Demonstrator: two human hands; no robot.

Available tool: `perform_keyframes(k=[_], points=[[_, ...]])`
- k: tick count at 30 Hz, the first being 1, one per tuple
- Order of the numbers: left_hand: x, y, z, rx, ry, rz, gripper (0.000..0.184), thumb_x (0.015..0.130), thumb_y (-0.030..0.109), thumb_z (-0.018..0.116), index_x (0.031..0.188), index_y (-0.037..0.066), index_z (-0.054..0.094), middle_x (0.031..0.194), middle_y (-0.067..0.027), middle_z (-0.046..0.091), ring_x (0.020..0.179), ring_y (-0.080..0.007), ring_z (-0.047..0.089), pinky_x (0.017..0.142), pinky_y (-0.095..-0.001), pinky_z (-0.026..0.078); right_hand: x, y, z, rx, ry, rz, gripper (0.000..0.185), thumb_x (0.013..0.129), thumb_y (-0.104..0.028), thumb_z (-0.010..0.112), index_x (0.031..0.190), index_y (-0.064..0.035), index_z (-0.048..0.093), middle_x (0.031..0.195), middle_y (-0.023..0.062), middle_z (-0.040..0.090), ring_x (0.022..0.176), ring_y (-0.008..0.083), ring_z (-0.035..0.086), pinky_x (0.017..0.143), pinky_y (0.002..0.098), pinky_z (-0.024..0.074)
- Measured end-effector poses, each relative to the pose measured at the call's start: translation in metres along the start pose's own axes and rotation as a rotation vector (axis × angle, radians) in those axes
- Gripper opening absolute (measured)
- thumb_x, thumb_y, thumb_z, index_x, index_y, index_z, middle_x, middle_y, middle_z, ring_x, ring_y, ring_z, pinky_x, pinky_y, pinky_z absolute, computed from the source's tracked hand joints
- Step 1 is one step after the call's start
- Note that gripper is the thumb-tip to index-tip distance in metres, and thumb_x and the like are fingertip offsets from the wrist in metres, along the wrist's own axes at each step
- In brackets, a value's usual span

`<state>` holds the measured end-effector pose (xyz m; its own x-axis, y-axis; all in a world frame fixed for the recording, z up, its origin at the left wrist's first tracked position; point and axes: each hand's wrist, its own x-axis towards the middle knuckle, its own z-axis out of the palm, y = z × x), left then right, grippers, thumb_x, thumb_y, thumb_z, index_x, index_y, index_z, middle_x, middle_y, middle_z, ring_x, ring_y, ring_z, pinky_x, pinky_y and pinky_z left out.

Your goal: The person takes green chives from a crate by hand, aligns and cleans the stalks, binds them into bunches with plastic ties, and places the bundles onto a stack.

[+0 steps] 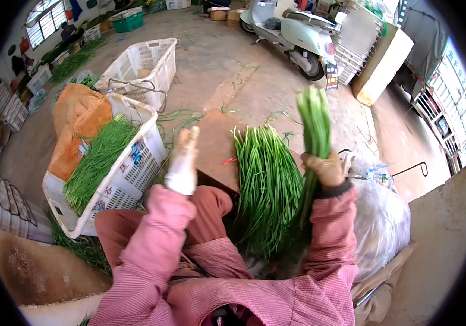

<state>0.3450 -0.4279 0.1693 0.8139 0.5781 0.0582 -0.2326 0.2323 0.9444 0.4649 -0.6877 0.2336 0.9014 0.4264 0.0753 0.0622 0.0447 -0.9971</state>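
My right hand (pixel 325 168), in a tan glove, is wrapped around a bunch of garlic chives (pixel 315 117), pale cut ends up and leaves hanging down. To its left, a larger pile of garlic chives (pixel 268 185) lies on a brown board (pixel 216 141), pale ends pointing away from me. A bit of red tie shows at the pile's left side. My left hand (pixel 183 155), with a white covering over palm and wrist, is raised left of the board. Its fingers are stretched upward and it holds nothing visible.
A white crate (pixel 130 163) at my left holds loose greens and a brown cloth (pixel 78 125). Behind it stands another white crate (pixel 159 60). A clear plastic bag (pixel 379 223) bulges at my right. A scooter (pixel 298 35) is parked ahead; loose leaves litter the floor.
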Motion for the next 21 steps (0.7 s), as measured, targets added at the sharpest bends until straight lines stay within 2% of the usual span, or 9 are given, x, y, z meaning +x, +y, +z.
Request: perform_keyframes(k=[2,4,6,8,12,13,17,19,21], points=[[0.017,-0.041,0.045,-0.084,-0.004,-0.136,0.076,0.079,0.049,0.047,0.132,0.005,0.015,0.136,-0.0121,0.016,0.126,-0.0228,0.015,0.102,-0.0365,0.014,0.032,0.047,0.012,-0.23,0.146,0.07,0.037,0.065,0.006,0.057,0.1,-0.001,0.05,0.083,0.0083,0.058,0.068,0.0147,0.055,0.059,0.0231,0.0472],[0.035,-0.077,0.075,-0.088,0.099,-0.347,0.11,0.062,0.063,0.057,0.132,0.004,-0.005,0.138,-0.0161,0.008,0.126,-0.0259,0.01,0.101,-0.0401,0.012,0.062,0.098,0.016,-0.756,0.218,0.142,0.046,0.061,-0.006,0.066,0.102,0.0016,0.048,0.089,0.018,0.059,0.08,0.0244,0.058,0.07,0.0301,0.0472],[0.05,-0.121,0.087,-0.076,0.108,-0.423,0.112,0.06,0.064,0.058,0.132,0.003,-0.003,0.138,-0.017,0.006,0.127,-0.0265,0.005,0.102,-0.041,0.01,0.072,0.126,0.033,-0.888,0.241,0.253,0.053,0.06,-0.013,0.069,0.105,0.0019,0.046,0.091,0.0206,0.058,0.084,0.0316,0.057,0.078,0.0343,0.0444],[0.064,-0.147,0.091,0.231,0.193,-0.451,0.113,0.059,0.064,0.059,0.13,-0.003,0.002,0.137,-0.0189,0.005,0.128,-0.0288,0.003,0.103,-0.0379,0.009,0.085,0.153,0.042,-0.925,0.217,0.328,0.063,0.058,-0.012,0.07,0.112,0.0019,0.041,0.093,0.0218,0.057,0.087,0.0334,0.055,0.077,0.0367,0.0438],[0.095,-0.196,0.102,0.431,0.196,-0.473,0.118,0.054,0.065,0.062,0.129,-0.007,0.005,0.135,-0.0229,0.007,0.127,-0.0308,0.005,0.103,-0.0367,0.009,0.098,0.186,0.053,-0.94,0.27,0.149,0.077,0.056,-0.01,0.072,0.121,0.001,0.031,0.108,0.023,0.046,0.097,0.0354,0.048,0.083,0.0357,0.0407],[0.1,-0.205,0.104,0.545,0.184,-0.468,0.119,0.053,0.065,0.062,0.129,-0.007,0.004,0.135,-0.0232,0.007,0.127,-0.0316,0.005,0.103,-0.0374,0.009,0.1,0.198,0.054,-0.905,0.26,0.17,0.079,0.055,-0.005,0.072,0.122,0.0005,0.03,0.119,0.0213,0.037,0.107,0.034,0.038,0.089,0.0345,0.0371],[0.105,-0.225,0.12,0.813,0.14,-0.496,0.122,0.05,0.064,0.064,0.129,-0.005,0.001,0.135,-0.0234,0.006,0.126,-0.0327,0.006,0.102,-0.0409,0.011,0.101,0.25,0.051,-1.092,0.294,-0.163,0.068,0.063,-0.011,0.067,0.12,0.0051,0.031,0.117,0.0224,0.04,0.102,0.0351,0.043,0.088,0.0371,0.0365],[0.101,-0.218,0.124,0.893,0.162,-0.494,0.121,0.05,0.062,0.066,0.129,-0.005,0.002,0.135,-0.0222,0.007,0.126,-0.0317,0.008,0.1,-0.0441,0.012,0.09,0.231,0.038,-0.996,0.098,-0.111,0.057,0.072,-0.011,0.058,0.12,0.006,0.031,0.116,0.0242,0.041,0.102,0.0362,0.043,0.087,0.0398,0.0368],[0.101,-0.211,0.125,0.943,0.165,-0.503,0.119,0.052,0.061,0.065,0.129,-0.005,0.003,0.136,-0.0206,0.011,0.126,-0.0304,0.011,0.099,-0.0467,0.013,0.093,0.199,0.011,-0.776,0.036,-0.248,0.055,0.077,-0.015,0.054,0.121,0.0061,0.029,0.116,0.0254,0.041,0.104,0.0374,0.042,0.086,0.0397,0.0372]])
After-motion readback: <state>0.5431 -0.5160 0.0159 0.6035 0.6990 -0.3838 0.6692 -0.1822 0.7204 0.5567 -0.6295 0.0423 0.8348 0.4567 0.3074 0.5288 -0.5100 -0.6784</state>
